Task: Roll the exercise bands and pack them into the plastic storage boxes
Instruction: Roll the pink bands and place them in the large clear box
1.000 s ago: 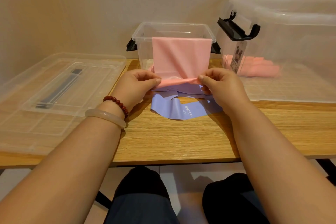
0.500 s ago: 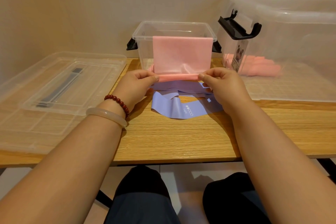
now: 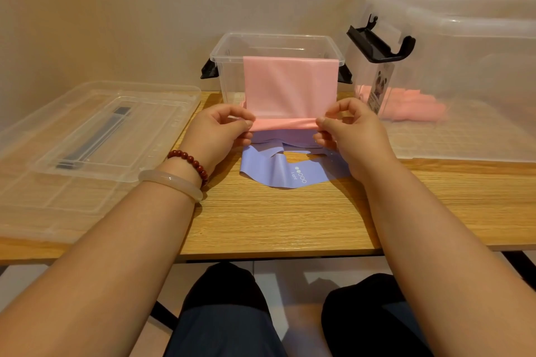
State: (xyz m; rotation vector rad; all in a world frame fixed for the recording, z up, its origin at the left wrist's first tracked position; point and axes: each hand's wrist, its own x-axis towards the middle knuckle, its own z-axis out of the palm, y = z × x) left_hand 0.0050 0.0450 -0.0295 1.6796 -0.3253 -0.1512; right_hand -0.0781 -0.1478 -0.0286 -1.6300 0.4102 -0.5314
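Both hands [image 3: 216,132] [image 3: 352,133] pinch smooth pink band [image 3: 290,87], rolled lower edge.

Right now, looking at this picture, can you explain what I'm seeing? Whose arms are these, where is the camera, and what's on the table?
There is no machine here: these are a person's two bare arms, filmed by one wide camera worn on their head, looking down. The left hand and right hand each pinch an end of the rolled lower edge of a pink band, whose upper part hangs over the front rim of a small clear box. Under the roll, a purple band lies loose on the wooden table. To the left lies a clear lid. To the right stands a large clear box with pink rolls inside.
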